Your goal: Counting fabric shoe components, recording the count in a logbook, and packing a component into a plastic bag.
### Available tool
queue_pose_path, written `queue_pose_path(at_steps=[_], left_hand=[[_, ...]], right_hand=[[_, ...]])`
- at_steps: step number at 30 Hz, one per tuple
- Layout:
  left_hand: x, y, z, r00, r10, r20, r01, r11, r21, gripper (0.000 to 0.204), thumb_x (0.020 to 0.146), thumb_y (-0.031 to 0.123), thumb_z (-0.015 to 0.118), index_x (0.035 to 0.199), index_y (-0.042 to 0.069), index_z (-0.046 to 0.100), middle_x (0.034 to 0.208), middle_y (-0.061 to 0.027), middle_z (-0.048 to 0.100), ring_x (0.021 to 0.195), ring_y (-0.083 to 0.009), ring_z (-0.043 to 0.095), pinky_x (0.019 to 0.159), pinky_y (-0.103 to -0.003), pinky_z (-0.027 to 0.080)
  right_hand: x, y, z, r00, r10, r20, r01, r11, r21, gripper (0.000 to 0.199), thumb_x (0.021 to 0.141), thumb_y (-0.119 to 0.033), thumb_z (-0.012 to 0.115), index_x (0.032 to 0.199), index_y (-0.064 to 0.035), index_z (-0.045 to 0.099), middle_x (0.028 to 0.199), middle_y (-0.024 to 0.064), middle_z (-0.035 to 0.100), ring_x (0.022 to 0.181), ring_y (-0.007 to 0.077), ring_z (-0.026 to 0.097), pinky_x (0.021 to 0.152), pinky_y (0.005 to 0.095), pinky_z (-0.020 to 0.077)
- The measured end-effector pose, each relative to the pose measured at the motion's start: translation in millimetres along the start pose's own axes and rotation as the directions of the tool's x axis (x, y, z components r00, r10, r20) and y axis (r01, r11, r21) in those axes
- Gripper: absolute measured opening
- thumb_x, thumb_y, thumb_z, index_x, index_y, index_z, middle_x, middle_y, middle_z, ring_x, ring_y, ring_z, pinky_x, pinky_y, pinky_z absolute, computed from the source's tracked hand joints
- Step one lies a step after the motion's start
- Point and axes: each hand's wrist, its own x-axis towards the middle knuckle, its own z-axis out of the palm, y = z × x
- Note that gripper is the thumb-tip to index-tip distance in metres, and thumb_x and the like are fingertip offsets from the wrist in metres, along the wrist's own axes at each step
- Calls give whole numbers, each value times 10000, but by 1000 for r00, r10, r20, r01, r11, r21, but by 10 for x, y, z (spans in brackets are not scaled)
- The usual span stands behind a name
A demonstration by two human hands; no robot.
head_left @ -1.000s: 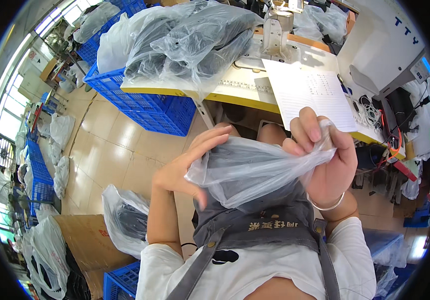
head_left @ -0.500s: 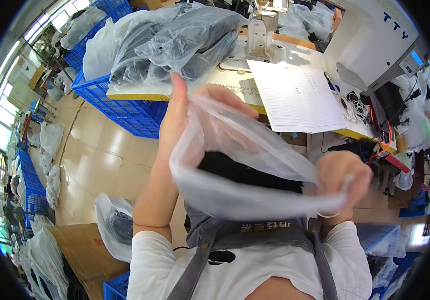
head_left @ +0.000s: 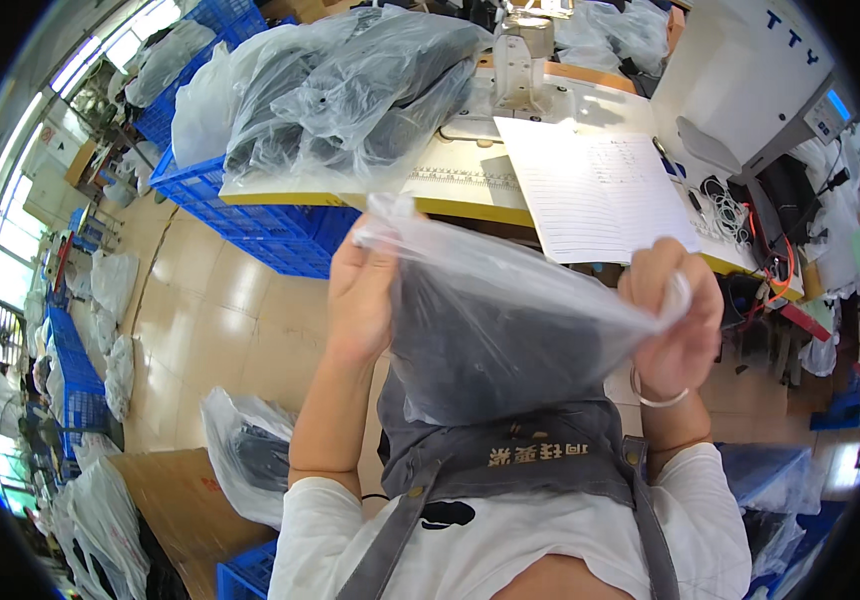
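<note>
A translucent plastic bag [head_left: 510,330] with dark, black-looking contents hangs between my two hands, in front of my grey apron [head_left: 540,455]. My left hand [head_left: 363,290] is closed on one upper corner, where a gathered tuft of plastic sticks up past the fingers. At the opposite upper corner, my right hand [head_left: 672,320] grips the bag's edge, and a bit of plastic loops out by the fingers. A light bangle circles my right wrist. The upper edge is drawn out between the hands, and what the dark contents are cannot be made out.
Ahead stands a worktable with a sewing machine [head_left: 520,70], an open lined notebook [head_left: 600,195] and coiled white cable [head_left: 720,212]. Large bags of dark goods [head_left: 350,90] lie at its left, above a blue crate [head_left: 250,225]. A cardboard box [head_left: 185,510] stands lower left.
The bag's mouth was wide open with my left hand partly inside it. Now the mouth is drawn together, both hands hold its corners, and the bag hangs down.
</note>
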Motion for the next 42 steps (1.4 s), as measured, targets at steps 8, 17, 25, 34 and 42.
queue_pose_path(at_steps=[8, 17, 25, 34, 42], left_hand=[[-4, 75, 312, 995, -102, -9, 82, 849, -522, 378, 952, 233, 325, 1167, -71, 395, 1037, -191, 570, 1039, -355, 521, 951, -450, 361], [-118, 565, 602, 975, -148, 168, 218, 801, -558, 184, 893, 287, 386, 856, 107, 379, 483, 20, 259, 400, -70, 211, 424, -232, 222], [-138, 352, 472, 975, -141, 175, 204, 879, -431, 454, 716, 375, 618, 902, -3, 449, 579, 0, 384, 495, -73, 307, 471, -198, 227], [-426, 793, 569, 986, -96, 135, 17, 869, 494, 390, 674, -36, 699, 626, 89, 332, 632, -27, 492, 501, -65, 356, 427, -243, 284], [-348, 582, 655, 856, 279, 435, -517, 471, 715, 237, 690, -33, 680, 656, 23, 452, 665, -131, 529, 543, -234, 485, 463, -302, 400]], right_hand=[[27, 155, -517, 970, 181, -161, -224, 924, -309, 556, 739, -152, 683, 1222, 16, 465, 849, 26, 518, 717, 99, 467, 663, 217, 411], [206, -264, 167, 886, 60, 460, -287, 850, 442, 147, 754, -106, 696, 675, 13, 661, 535, 96, 568, 411, 168, 441, 406, 287, 263], [283, -146, 169, 928, 242, 284, -162, 947, -279, 164, 761, -16, 656, 909, -5, 587, 575, -56, 441, 496, 16, 356, 448, 187, 267], [539, -309, 524, 782, 484, 392, -575, 803, 156, 337, 663, 11, 683, 827, -105, 412, 483, -70, 330, 435, 52, 237, 408, 212, 183], [401, -360, 586, 783, 592, 193, -622, 757, 200, 305, 667, 5, 662, 786, -107, 405, 487, -62, 329, 451, 53, 255, 415, 214, 174]])
